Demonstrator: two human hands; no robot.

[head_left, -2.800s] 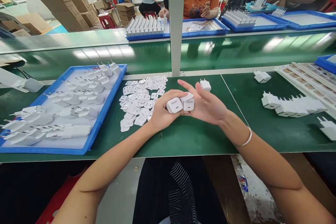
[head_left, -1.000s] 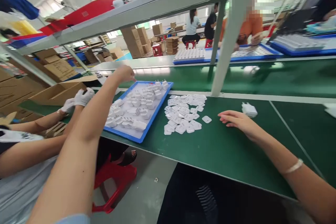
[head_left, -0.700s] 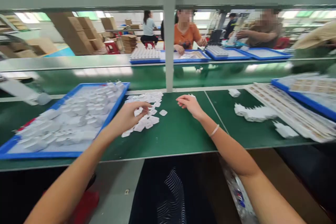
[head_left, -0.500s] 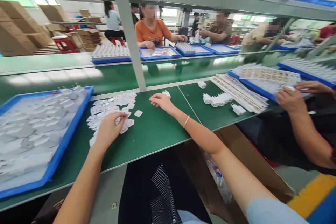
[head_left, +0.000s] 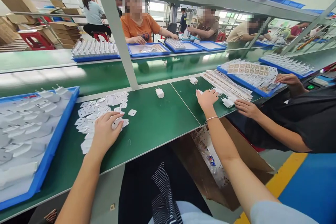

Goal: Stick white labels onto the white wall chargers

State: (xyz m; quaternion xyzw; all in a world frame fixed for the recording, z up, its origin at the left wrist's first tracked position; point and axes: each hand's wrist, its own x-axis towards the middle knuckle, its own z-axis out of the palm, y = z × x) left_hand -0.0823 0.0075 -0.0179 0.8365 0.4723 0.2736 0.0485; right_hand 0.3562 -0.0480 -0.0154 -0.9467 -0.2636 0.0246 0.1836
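Observation:
My left hand (head_left: 107,129) is over the right side of a pile of flat white square pieces (head_left: 90,112). Its thumb and fingers are curved but apart, with a white piece lying in the gap between them. Another loose white piece (head_left: 132,112) lies just beyond the fingertips. My right hand (head_left: 207,100) reaches across to a row of white plug adapters (head_left: 218,92), its fingers and thumb wrapped around them and hiding most of the row. Beside that hand lies another plug adapter (head_left: 228,102). A single upright white adapter (head_left: 159,93) stands between my two hands.
A blue tray (head_left: 56,140) of white adapters is at left. White sheet strips (head_left: 228,85) and another blue tray (head_left: 252,85) lie right. A co-worker's hand (head_left: 246,108) is near my right hand. A metal post (head_left: 115,28) rises behind the pile.
My right hand has moved right, from beside the single adapter to the row of adapters. My left thumb and fingers have parted. The co-worker's hand has come nearer the row.

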